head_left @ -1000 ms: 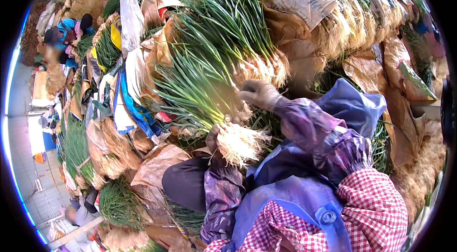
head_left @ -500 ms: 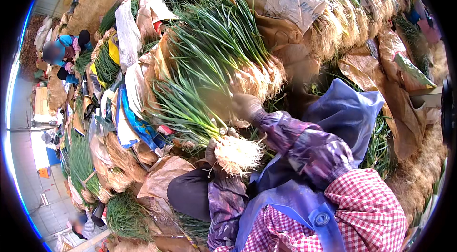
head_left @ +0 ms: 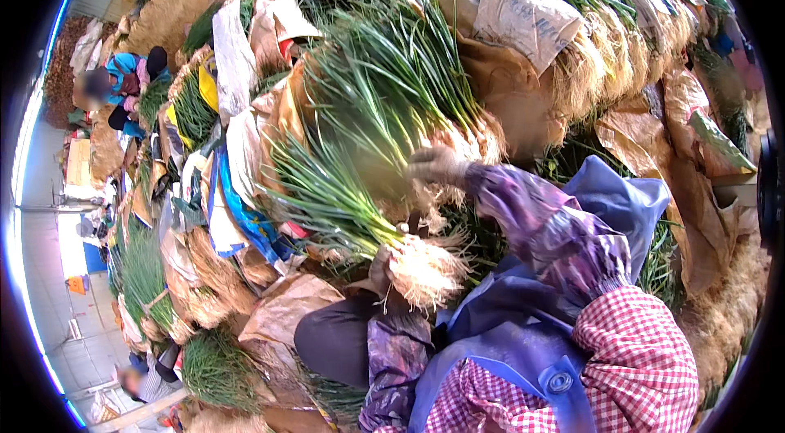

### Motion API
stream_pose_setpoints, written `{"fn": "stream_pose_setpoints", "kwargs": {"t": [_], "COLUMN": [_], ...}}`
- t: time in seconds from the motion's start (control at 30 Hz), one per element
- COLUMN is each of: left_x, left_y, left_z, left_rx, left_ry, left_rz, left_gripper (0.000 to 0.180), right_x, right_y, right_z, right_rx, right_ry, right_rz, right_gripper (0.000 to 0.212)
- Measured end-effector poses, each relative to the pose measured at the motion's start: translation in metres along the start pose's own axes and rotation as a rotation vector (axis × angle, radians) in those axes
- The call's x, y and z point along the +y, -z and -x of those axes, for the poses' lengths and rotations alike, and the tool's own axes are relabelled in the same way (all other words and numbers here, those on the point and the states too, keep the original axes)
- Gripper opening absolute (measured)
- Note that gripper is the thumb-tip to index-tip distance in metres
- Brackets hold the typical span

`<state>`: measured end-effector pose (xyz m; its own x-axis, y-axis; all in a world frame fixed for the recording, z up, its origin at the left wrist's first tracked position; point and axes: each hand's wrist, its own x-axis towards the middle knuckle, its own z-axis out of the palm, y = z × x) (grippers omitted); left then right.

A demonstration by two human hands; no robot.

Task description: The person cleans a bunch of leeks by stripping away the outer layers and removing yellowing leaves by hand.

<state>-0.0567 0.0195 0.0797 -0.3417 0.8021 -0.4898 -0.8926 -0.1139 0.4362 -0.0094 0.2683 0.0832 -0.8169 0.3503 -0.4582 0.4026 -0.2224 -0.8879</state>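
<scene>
A gloved hand, my left hand (head_left: 381, 271), is closed round a bunch of spring onions (head_left: 383, 228) close to its pale roots. The roots fan out to the right of the fingers, and long green leaves stretch to the upper left. Just above, my right hand (head_left: 439, 165), also gloved, lies at the root end of a larger heap of spring onions (head_left: 392, 89). Its fingers are bent round some stalks there, slightly blurred, and a tuft of roots hangs beneath it.
Brown paper sacks (head_left: 507, 65) and root-edged spring onion rows (head_left: 605, 53) lie at the upper right. A blue apron (head_left: 609, 196) covers my lap. White and blue sacks (head_left: 245, 212) lie left. Other people, including a person in blue (head_left: 127, 77), sit farther left.
My right hand has moved up from beside the left hand's bunch to the heap's root ends. The left hand keeps its bunch. The whole view has shifted a little.
</scene>
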Motion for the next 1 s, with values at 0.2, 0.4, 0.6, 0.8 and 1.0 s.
{"fn": "stream_pose_setpoints", "kwargs": {"t": [0.2,0.4,0.6,0.8,1.0], "left_x": [-0.006,-0.02,-0.005,-0.009,-0.001], "left_y": [0.023,0.032,-0.024,-0.043,0.012], "left_z": [0.001,0.004,0.01,0.017,0.031], "left_rx": [-0.039,0.078,-0.219,-0.331,-0.172], "left_ry": [0.157,-0.117,0.121,0.003,-0.155], "left_rz": [0.073,-0.219,0.226,0.312,0.369], "left_gripper": [0.045,0.028,0.04,0.042,0.038], "right_x": [0.04,-0.014,0.041,0.068,0.071], "right_y": [-0.04,-0.059,-0.061,-0.033,-0.023], "right_z": [0.038,0.024,0.02,0.002,-0.012], "right_rx": [-0.28,-0.045,0.359,0.542,-0.168], "right_ry": [-0.098,0.022,0.007,-0.236,-0.152], "right_rz": [-0.19,0.579,-0.131,-1.279,1.18], "right_gripper": [0.042,0.028,0.013,0.01,0.035]}}
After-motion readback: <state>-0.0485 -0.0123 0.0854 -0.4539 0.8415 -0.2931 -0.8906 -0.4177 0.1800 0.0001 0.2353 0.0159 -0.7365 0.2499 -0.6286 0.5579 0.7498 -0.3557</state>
